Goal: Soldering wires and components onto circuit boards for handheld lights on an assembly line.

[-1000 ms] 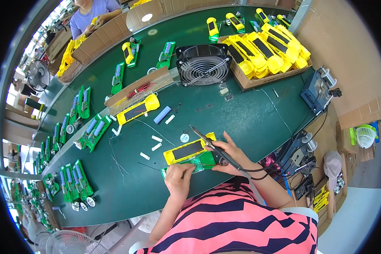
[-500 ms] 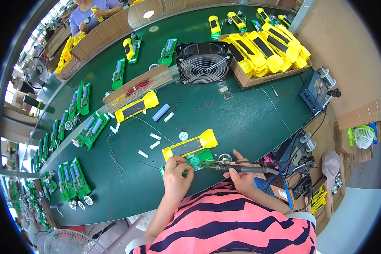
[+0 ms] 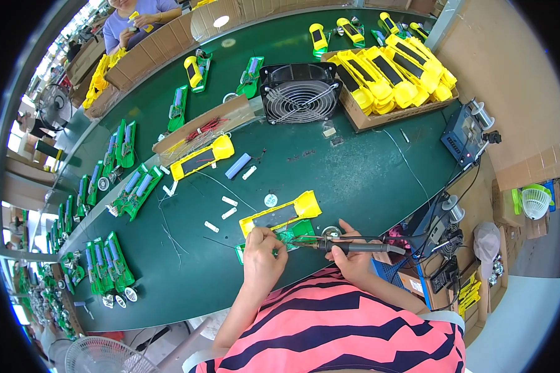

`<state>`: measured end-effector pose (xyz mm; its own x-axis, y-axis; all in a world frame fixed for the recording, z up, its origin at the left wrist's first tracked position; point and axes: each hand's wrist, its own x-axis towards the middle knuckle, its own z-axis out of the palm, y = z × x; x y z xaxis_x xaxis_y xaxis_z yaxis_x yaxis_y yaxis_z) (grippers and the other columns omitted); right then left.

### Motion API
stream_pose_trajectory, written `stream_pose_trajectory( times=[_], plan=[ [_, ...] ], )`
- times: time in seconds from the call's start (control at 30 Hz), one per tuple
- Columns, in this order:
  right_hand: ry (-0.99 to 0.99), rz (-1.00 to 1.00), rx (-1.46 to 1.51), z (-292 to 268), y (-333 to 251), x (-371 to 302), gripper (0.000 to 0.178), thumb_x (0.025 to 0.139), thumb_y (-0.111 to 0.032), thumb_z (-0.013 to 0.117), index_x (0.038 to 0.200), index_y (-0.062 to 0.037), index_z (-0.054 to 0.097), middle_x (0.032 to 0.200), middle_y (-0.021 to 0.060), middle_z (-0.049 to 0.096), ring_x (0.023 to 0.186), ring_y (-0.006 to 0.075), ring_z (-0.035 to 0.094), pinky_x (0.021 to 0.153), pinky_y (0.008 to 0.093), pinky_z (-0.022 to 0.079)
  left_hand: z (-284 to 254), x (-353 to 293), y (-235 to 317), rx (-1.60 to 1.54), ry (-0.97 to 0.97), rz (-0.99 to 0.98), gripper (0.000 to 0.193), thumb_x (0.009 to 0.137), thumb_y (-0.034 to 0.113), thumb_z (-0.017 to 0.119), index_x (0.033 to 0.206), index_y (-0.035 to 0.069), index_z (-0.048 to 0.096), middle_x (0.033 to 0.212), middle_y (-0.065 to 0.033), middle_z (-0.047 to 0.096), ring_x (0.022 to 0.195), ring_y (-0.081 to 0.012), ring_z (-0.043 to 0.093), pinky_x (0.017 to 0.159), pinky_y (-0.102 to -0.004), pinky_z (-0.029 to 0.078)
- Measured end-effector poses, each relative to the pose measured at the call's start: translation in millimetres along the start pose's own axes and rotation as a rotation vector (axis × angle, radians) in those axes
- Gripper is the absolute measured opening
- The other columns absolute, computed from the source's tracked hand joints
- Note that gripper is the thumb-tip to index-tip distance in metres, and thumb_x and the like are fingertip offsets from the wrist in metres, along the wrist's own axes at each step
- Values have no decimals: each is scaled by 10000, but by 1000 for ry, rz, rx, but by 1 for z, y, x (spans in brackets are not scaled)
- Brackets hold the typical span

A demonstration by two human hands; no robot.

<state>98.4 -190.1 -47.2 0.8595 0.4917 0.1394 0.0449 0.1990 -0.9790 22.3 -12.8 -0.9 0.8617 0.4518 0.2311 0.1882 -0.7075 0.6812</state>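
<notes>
Two bare hands work low over a dark green worktop [image 3: 367,171], its surface smooth, scuffed pale in the middle, front edge curved by the lens. Right hand [image 3: 353,261]: fingers clamped on the dark, rod-shaped handle of a soldering iron [image 3: 354,247], metal tip pointing left over the green plastic shell [image 3: 303,230]. Left hand [image 3: 264,258]: fingers bunched together at the shell's left end; can't tell what they pinch. Shell lies flat at the near edge, round silver reflector [image 3: 331,232] at its right. Just beyond: yellow plastic frame [image 3: 306,204] with flat dark panel. Farther: small white strips [image 3: 229,212], blue cylindrical cell [image 3: 238,166], thin loose wires. Behind those, square black fan [image 3: 300,102] with wire-ring guard, and a corrugated cardboard tray [image 3: 399,120] heaped with yellow frames. Far left, a person in a lilac top sits behind a cardboard partition [image 3: 162,46].
</notes>
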Motion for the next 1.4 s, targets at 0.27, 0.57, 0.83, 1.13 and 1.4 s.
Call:
stream_pose_trajectory(
  times=[0.27,0.57,0.83,1.13,1.4],
  plan=[
    [-46,-45,-140,-9,8,-1,214,775,46,529,982,42,476,1271,277,325,657,152,619,579,228,527,1,1,2,-8,2,-7,95,565,-32,627,620,3,557,814,-107,502,758,-263,520,640,-341,443],
    [41,-121,-83,-5,-18,14,152,751,-9,579,899,-20,547,590,37,602,600,100,605,1014,476,227,2,2,2,8,-14,-12,130,554,-51,621,634,3,532,811,-122,477,770,-286,502,667,-355,439],
    [-97,-119,-203,-12,-7,4,182,732,81,537,904,23,526,1020,182,519,897,224,599,817,326,504,3,1,0,-24,-5,-12,140,570,-41,620,655,10,522,817,-131,471,773,-291,497,670,-359,432],
    [-179,-155,-292,-11,-8,12,219,724,63,574,936,17,541,968,128,541,1070,254,504,844,353,485,3,2,0,-35,-11,-9,143,567,-48,618,657,5,519,817,-132,471,770,-291,495,657,-350,430],
    [-122,-407,-395,-5,-22,27,163,691,-33,624,849,-29,585,645,35,576,557,124,579,969,495,302,2,3,0,-29,-20,-9,141,569,-51,616,654,7,519,814,-134,475,777,-292,498,667,-352,433]
  ],
)
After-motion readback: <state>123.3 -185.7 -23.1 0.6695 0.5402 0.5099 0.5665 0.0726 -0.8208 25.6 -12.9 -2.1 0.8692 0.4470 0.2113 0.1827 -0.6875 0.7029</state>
